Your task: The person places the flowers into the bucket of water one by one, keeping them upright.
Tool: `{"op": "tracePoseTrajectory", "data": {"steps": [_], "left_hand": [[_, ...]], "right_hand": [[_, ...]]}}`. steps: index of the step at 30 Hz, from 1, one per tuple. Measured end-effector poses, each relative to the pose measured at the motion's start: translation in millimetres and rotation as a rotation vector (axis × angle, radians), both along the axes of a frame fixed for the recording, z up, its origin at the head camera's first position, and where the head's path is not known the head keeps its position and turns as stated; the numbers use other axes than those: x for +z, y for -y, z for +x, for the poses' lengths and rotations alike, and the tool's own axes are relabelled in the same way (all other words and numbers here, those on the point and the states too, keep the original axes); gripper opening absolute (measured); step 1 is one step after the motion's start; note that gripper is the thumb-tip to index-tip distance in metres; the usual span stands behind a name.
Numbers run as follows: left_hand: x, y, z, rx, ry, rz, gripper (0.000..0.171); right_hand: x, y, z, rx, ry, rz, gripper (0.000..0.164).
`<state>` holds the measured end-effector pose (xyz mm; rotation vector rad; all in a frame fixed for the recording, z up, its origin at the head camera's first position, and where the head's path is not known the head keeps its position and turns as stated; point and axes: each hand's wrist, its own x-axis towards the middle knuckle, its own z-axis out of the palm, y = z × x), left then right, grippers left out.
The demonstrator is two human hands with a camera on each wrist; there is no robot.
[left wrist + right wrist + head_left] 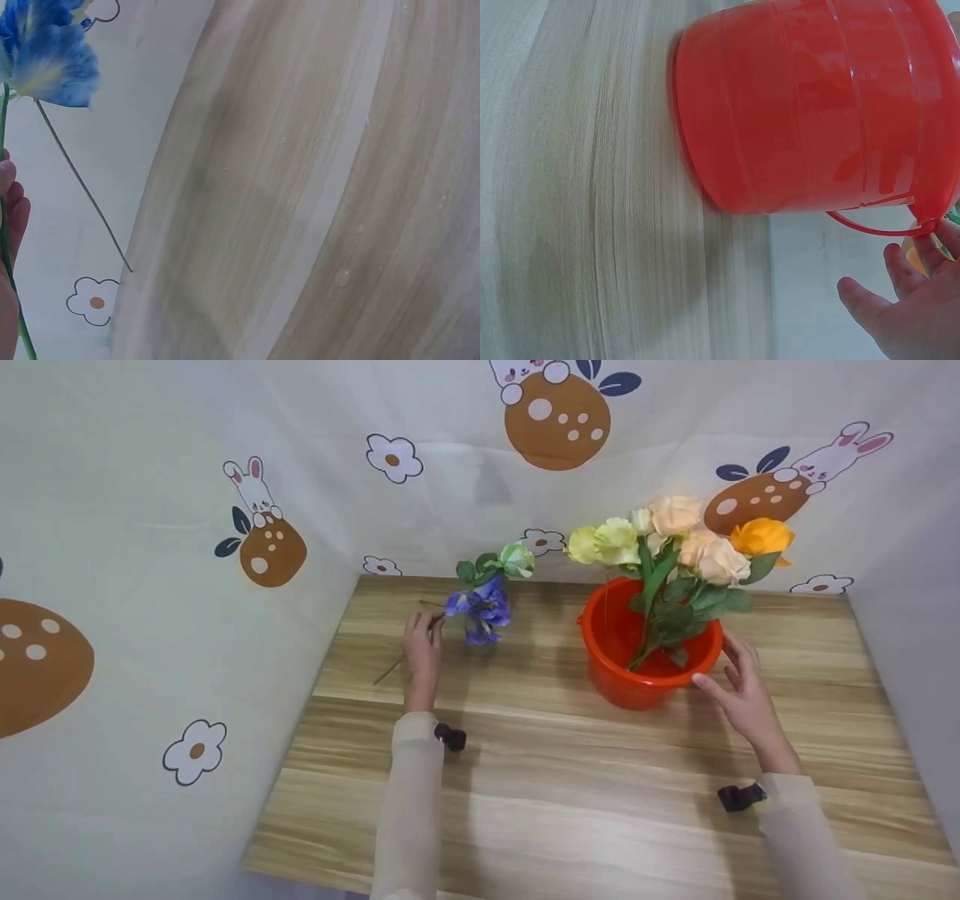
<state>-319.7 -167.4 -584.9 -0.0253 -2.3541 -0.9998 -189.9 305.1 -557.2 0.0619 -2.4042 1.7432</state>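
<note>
At the left back of the table, my left hand pinches the stem of an artificial blue-purple flower. In the left wrist view, its green stem runs between the thumb and fingers, and a thin brown stem slants away from the bloom. A pale green-white flower with leaves is just behind the blue one. To the right stands a red bucket, holding artificial peach roses, yellow-green flowers and an orange flower. My right hand touches the bucket's right rim with spread fingers.
The wood-grain table meets a white cloth wall printed with rabbits and flowers at the back. A similar cloth hangs along the left. The bucket's red handle hangs at its side.
</note>
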Motion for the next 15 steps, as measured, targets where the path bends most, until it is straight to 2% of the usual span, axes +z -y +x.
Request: {"op": "tracePoseTrajectory", "data": {"steps": [4, 9, 12, 15], "left_hand": [[3.6, 0, 0.2, -0.015, -0.016, 0.027, 0.012], [10.4, -2, 2.8, -0.028, -0.028, -0.055, 0.013], [13.5, -3, 4.0, -0.082, -0.015, -0.099, 0.012], [12.8, -4, 5.3, -0.157, 0.064, -0.133, 0.012]], "right_hand": [[-0.6, 0, 0.1, 0.001, 0.004, 0.003, 0.081], [-0.5, 0, 0.8, 0.003, 0.01, -0.001, 0.082], [0.3, 0, 1.0, 0.003, 0.009, -0.003, 0.082], [0.4, 0, 0.6, 0.002, 0.006, -0.009, 0.082]]}}
